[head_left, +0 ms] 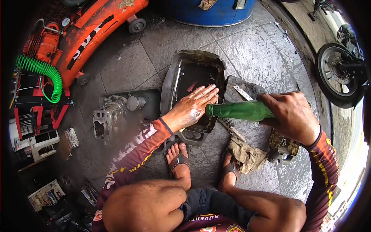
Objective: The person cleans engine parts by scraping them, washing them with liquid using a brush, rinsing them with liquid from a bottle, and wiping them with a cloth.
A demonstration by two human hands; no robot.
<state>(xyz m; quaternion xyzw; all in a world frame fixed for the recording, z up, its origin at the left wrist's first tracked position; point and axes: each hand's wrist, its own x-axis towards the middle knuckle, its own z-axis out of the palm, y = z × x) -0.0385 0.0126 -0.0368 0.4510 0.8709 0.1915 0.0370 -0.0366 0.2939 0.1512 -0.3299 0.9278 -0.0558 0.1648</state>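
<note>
My right hand (290,116) is wrapped round a green bottle (239,111), which lies almost level with its mouth pointing left. The mouth is at the back of my left hand (195,104), where a white, wet patch shows. My left hand is held over a dark basin (175,69), palm down, fingers stretched out and holding nothing. Inside the basin is dark liquid, with a small red piece (192,86) in it.
Left of the basin, metal engine parts (110,112) rest by a dark tray (150,96). A dirty rag (247,152) and another metal part (283,146) lie at the right. An orange compressor (92,34), blue drum (210,13) and motorcycle wheel (333,73) stand around.
</note>
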